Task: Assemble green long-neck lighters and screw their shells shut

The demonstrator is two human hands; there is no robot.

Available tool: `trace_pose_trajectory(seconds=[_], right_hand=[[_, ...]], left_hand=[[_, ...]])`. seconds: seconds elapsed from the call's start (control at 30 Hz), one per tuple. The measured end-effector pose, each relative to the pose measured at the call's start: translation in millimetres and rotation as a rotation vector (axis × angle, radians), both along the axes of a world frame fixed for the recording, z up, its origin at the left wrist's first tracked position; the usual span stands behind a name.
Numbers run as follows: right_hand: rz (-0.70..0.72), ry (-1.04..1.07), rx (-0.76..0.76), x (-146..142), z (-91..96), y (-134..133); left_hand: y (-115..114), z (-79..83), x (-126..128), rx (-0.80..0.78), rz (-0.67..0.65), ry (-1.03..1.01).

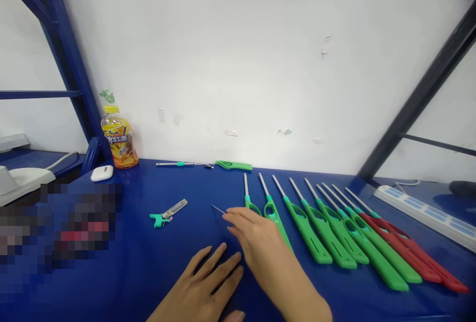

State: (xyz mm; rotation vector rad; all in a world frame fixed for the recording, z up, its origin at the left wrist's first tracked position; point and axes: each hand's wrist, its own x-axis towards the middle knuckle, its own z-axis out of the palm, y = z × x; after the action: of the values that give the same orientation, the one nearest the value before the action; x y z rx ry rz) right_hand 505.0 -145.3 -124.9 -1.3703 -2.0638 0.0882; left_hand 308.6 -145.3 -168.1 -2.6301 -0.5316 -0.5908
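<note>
My left hand lies palm down on the blue tabletop, its fingers stretched out and a little apart, holding nothing. Beside it, my right hand has its fingers together around a thin metal rod. Only the rod's far end shows; the rest is hidden by the fingers. To the left lies a clear lighter fuel tube with a teal end piece. Right of my right hand, green utility lighters lie in a row, the nearest partly covered by that hand.
Red utility lighters end the row, near a white power strip. Along the wall lie a metal lighter nozzle with wires and a green lighter handle. A drink bottle and white earbud case stand back left.
</note>
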Motion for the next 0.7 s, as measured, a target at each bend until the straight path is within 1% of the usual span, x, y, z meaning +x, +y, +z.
trace_pose_trajectory(seconds=[0.07, 0.13, 0.2, 0.23, 0.27, 0.3, 0.37, 0.43, 0.5, 0.6, 0.7], right_hand=[[0.024, -0.044, -0.049, -8.4, -4.7, -0.7], [0.033, -0.083, -0.117, -12.9, -5.3, -3.0], [0.039, -0.125, -0.173, -13.1, -5.5, -3.4], [0.041, -0.15, -0.187, -11.7, -6.6, -2.2], [0.041, -0.181, -0.191, -9.6, -8.5, 0.0], [0.034, -0.218, -0.195, -7.1, -11.3, 2.9], [-0.01, -0.289, -0.214, -1.5, -17.8, 9.8], [-0.057, -0.326, -0.225, 4.0, -23.5, 15.8], [-0.065, -0.345, -0.226, 9.5, -27.4, 18.9], [-0.079, -0.37, -0.236, 19.5, -32.9, 18.9], [-0.144, -0.392, -0.251, 31.8, -39.4, 17.0]], left_hand=[[-0.2, -2.7, 1.4, -0.029, -0.013, -0.045], [-0.1, -8.2, 4.0, -0.05, -0.018, -0.08], [1.4, -17.4, 7.6, -0.033, -0.01, -0.119], [2.6, -22.8, 9.3, -0.001, -0.017, -0.178], [4.2, -28.1, 10.8, 0.025, -0.018, -0.19], [6.0, -32.9, 11.9, 0.078, -0.005, -0.259], [9.3, -39.7, 12.8, 0.131, 0.003, -0.26], [11.7, -42.7, 13.1, 0.155, -0.006, -0.266], [13.2, -44.3, 14.3, 0.175, -0.008, -0.32], [14.4, -48.5, 18.4, 0.208, -0.001, -0.411], [15.5, -55.1, 23.3, 0.239, -0.002, -0.45]])
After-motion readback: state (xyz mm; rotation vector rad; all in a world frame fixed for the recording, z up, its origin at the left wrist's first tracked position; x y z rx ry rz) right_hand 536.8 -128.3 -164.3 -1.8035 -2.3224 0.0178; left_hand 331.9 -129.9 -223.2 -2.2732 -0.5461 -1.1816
